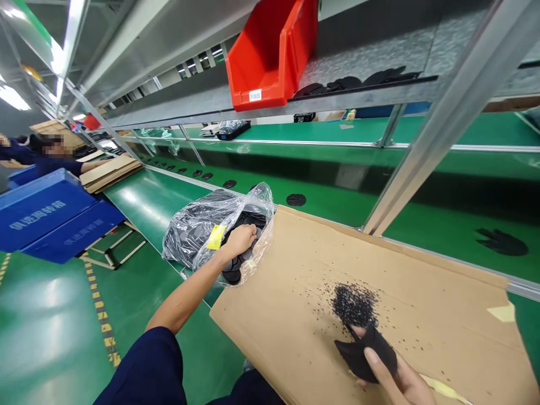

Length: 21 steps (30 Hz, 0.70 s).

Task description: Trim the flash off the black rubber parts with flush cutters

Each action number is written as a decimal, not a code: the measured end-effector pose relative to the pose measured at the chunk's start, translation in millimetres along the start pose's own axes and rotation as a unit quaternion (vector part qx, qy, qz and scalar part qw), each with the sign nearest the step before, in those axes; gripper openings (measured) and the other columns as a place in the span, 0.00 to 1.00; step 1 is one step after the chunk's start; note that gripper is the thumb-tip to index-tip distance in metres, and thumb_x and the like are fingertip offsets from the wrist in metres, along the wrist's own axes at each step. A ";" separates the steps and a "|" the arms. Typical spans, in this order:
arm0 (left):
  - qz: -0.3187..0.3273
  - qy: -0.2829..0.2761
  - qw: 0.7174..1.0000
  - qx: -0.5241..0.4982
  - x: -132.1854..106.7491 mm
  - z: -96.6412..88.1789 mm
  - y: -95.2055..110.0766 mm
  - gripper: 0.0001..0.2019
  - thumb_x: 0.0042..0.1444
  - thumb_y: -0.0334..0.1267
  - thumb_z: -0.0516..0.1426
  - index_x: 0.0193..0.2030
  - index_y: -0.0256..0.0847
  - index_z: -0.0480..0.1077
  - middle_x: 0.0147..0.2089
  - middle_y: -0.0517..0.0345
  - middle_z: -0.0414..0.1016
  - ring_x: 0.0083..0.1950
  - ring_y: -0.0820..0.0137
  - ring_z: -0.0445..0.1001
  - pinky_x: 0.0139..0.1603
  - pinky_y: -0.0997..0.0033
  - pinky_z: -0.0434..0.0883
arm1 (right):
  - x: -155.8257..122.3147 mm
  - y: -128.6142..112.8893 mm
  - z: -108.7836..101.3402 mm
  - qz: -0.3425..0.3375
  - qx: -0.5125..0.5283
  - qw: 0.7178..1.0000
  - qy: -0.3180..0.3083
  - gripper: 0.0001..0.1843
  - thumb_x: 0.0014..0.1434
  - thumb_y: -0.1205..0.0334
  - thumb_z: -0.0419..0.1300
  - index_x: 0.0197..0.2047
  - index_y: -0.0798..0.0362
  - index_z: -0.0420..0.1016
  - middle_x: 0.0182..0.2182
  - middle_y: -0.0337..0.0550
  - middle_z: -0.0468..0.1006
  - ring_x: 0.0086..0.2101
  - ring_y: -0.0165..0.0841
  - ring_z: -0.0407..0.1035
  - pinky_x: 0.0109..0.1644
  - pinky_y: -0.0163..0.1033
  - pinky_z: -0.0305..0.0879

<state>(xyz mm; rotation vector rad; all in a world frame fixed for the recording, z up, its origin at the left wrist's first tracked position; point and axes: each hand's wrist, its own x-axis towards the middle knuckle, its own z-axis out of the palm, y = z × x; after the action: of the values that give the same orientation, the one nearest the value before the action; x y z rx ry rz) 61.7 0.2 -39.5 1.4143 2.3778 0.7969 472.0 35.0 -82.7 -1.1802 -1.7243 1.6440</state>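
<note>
My left hand point(241, 241) is closed, its fingers curled at the mouth of a clear plastic bag point(185, 225). Several thin black pieces fill the bag, and a yellow label point(216, 237) is stuck on it. Whatever those fingers grip is hidden. Low on the right, my right hand point(394, 374) pinches a bent black sheet-like piece point(367, 354), thumb on top. A heap of small black bits point(354, 304) lies just beyond it on the brown cardboard point(291, 315).
Behind the cardboard runs a green conveyor belt with black pieces, including a finger-shaped one point(502, 242). A red bin point(264, 62) sits on the shelf above. A metal post point(439, 124) rises at right. Blue crates point(50, 208) and a co-worker point(54, 157) are at left.
</note>
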 end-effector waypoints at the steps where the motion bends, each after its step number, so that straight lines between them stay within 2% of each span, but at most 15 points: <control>1: -0.005 0.007 1.000 -0.003 1.6 -0.6 -3.7 0.08 0.55 0.26 0.59 0.28 0.40 0.67 0.30 0.54 0.75 0.45 0.58 0.78 0.53 0.61 0.72 | -1.6 -1.6 0.6 -0.005 -0.005 1.000 0.006 0.32 0.54 0.34 0.65 0.50 0.50 0.84 0.46 0.48 0.84 0.49 0.50 0.78 0.47 0.43 0.80; 3: -0.001 0.019 1.000 -0.024 -1.2 -3.1 -6.1 0.05 0.56 0.27 0.58 0.31 0.39 0.68 0.28 0.57 0.72 0.39 0.62 0.78 0.49 0.63 0.73 | -5.4 -3.6 1.7 -0.004 -0.010 1.000 0.011 0.31 0.53 0.34 0.65 0.49 0.50 0.85 0.50 0.49 0.83 0.54 0.52 0.75 0.54 0.46 0.77; 5: 0.018 0.023 0.998 -0.063 -10.6 -6.6 -2.8 0.02 0.59 0.31 0.56 0.39 0.38 0.70 0.31 0.58 0.73 0.36 0.66 0.77 0.46 0.65 0.74 | -8.7 -3.7 2.1 0.005 -0.005 1.000 0.010 0.33 0.52 0.33 0.66 0.50 0.50 0.85 0.51 0.50 0.82 0.55 0.52 0.74 0.59 0.48 0.73; 7: 0.045 0.006 0.993 -0.109 -25.2 -6.6 6.0 0.08 0.63 0.37 0.54 0.47 0.38 0.70 0.34 0.58 0.74 0.35 0.69 0.78 0.43 0.68 0.75 | -10.8 -4.9 2.9 0.014 0.003 1.000 0.008 0.35 0.52 0.31 0.66 0.52 0.50 0.84 0.52 0.51 0.81 0.56 0.53 0.73 0.61 0.50 0.71; 9: 0.074 -0.044 0.981 -0.173 -43.2 1.2 20.3 0.13 0.65 0.44 0.54 0.49 0.37 0.71 0.36 0.56 0.75 0.34 0.70 0.79 0.40 0.70 0.76 | -12.3 -10.6 5.6 0.011 0.011 1.000 0.012 0.37 0.53 0.30 0.65 0.53 0.50 0.83 0.51 0.52 0.82 0.56 0.53 0.73 0.62 0.51 0.70; 11: 0.087 -0.131 0.952 -0.261 -62.6 16.6 39.5 0.17 0.64 0.49 0.58 0.48 0.36 0.73 0.34 0.55 0.76 0.33 0.69 0.80 0.39 0.70 0.76 | -13.8 -20.7 10.6 -0.003 0.023 1.000 0.016 0.36 0.54 0.29 0.64 0.52 0.50 0.83 0.51 0.52 0.82 0.56 0.52 0.74 0.62 0.51 0.70; 13: 0.073 -0.233 0.905 -0.348 -81.2 35.5 61.5 0.20 0.62 0.52 0.61 0.47 0.34 0.76 0.32 0.54 0.77 0.32 0.67 0.81 0.39 0.69 0.76 | -15.5 -31.8 16.7 -0.020 0.046 0.999 0.001 0.34 0.56 0.31 0.64 0.51 0.51 0.83 0.50 0.52 0.82 0.55 0.50 0.74 0.62 0.51 0.71; 15: 0.053 -0.312 0.858 -0.405 -97.2 52.7 82.5 0.20 0.61 0.52 0.63 0.46 0.34 0.77 0.33 0.52 0.79 0.34 0.66 0.82 0.41 0.68 0.76 | -17.2 -39.2 22.1 -0.034 0.079 0.996 -0.037 0.31 0.58 0.34 0.65 0.51 0.52 0.83 0.48 0.53 0.83 0.52 0.48 0.76 0.60 0.50 0.72; 18: 0.084 -0.350 0.810 -0.464 -115.1 69.6 105.0 0.17 0.63 0.49 0.62 0.48 0.37 0.79 0.44 0.47 0.81 0.44 0.62 0.82 0.49 0.64 0.77 | -20.6 -40.7 25.2 -0.048 0.134 0.987 -0.079 0.27 0.60 0.38 0.65 0.50 0.51 0.82 0.45 0.51 0.83 0.45 0.44 0.79 0.55 0.48 0.75; 21: 0.151 -0.349 0.775 -0.504 -127.7 79.0 115.2 0.18 0.64 0.48 0.61 0.58 0.44 0.77 0.56 0.45 0.77 0.59 0.58 0.76 0.59 0.60 0.73 | -25.0 -37.4 23.0 -0.047 0.169 0.983 -0.060 0.25 0.60 0.39 0.66 0.49 0.51 0.82 0.42 0.50 0.84 0.41 0.41 0.79 0.52 0.46 0.76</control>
<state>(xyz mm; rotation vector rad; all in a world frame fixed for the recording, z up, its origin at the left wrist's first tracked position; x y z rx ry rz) 246.2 -42.2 -44.3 1.2346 0.8779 1.1052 456.4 5.0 -45.2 -0.8429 -1.4674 1.8888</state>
